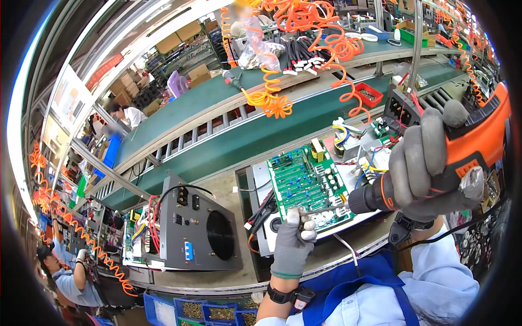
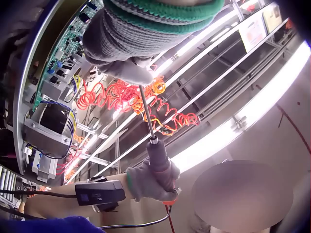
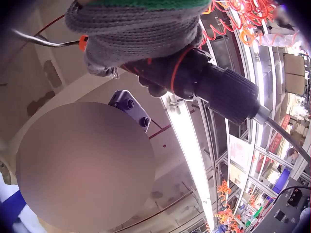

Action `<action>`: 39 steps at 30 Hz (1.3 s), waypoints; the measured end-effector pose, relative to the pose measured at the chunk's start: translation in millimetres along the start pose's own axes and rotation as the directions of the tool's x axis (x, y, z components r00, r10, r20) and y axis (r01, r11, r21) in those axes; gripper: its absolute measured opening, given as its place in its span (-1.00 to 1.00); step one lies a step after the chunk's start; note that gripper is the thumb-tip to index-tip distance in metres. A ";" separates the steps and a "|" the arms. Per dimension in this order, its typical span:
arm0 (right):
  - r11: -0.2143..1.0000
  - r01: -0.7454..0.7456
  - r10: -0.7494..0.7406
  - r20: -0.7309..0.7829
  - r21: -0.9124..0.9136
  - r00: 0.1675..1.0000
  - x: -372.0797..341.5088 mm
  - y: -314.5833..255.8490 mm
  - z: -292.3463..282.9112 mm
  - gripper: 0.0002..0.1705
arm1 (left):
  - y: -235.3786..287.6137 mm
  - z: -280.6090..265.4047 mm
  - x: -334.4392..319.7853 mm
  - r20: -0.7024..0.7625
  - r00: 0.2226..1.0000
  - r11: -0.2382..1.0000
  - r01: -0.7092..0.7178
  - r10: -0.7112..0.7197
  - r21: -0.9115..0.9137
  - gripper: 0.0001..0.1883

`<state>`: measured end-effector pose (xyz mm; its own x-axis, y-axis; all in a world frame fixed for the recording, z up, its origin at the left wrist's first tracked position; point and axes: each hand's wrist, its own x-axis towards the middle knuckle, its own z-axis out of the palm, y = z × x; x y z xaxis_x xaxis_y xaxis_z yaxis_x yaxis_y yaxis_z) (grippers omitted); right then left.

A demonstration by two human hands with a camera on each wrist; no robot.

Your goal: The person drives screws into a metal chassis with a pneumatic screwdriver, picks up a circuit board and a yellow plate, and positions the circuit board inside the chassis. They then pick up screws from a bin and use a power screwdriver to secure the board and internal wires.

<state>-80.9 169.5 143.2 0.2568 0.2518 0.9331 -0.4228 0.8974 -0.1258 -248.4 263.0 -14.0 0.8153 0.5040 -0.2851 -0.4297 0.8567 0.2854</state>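
Note:
My right hand (image 1: 421, 163), in a grey glove, grips an orange and black electric drill (image 1: 478, 138). A long thin bit (image 2: 147, 111) runs from the drill's black chuck (image 3: 226, 92) toward my left hand (image 1: 293, 244). That gloved hand pinches the bit's far end between thumb and fingers; whatever sits at the tip is hidden by them. Both hands are over the front part of a green circuit board (image 1: 296, 182), which is crowded with small components and lies on a light metal panel (image 1: 265, 231).
Left of the board stands a grey metal case (image 1: 198, 239) with a round black fan opening. Wires and metal parts (image 1: 367, 157) lie behind the drill. A green conveyor (image 1: 217, 149) runs beyond, with orange coiled hoses (image 1: 272, 103) hanging above. Blue bins (image 1: 190, 309) hold screws in front.

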 end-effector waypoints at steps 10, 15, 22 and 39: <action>0.936 -0.184 0.108 -0.252 -0.300 0.962 26.8 -22.0 -13.4 -0.29 | -5.8 33.8 15.8 0.021 0.996 0.993 -0.084 0.083 0.086 -0.69; 0.871 -0.246 0.116 -0.308 -0.426 0.944 51.7 -10.6 -46.8 -0.49 | -15.1 57.1 14.1 -0.055 0.992 0.963 -0.092 0.109 0.253 -0.44; 0.581 -0.489 0.163 -0.496 -0.651 0.853 72.9 39.9 -129.6 -0.78 | -16.5 25.8 2.2 -0.112 0.985 0.968 -0.101 0.129 0.228 -0.42; 0.528 -0.604 0.302 -0.533 -0.597 0.791 63.7 70.2 -166.7 -0.76 | 2.3 -24.0 -10.5 -0.089 0.989 0.991 -0.126 0.122 -0.043 -0.52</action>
<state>50.6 308.9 137.7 0.5383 0.6629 0.5203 0.1407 0.5381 -0.8311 -267.3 262.4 -32.3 0.7191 0.6123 -0.3287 -0.5452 0.7903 0.2795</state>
